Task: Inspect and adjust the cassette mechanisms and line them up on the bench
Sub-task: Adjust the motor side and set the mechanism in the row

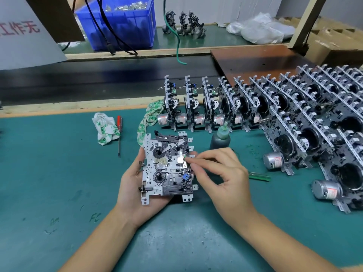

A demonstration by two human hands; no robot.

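Your left hand [135, 185] cradles the cassette mechanism [168, 167], fingers curled around its plate edges, just in front of the dark bottle [220, 139]; your right hand [222, 173] pinches at a small part on its right side. Judged rigid but delicate: hold it by the metal frame, not the gears. One mechanism in hand; right of the bottle stand rows [275, 114] too overlapped to count
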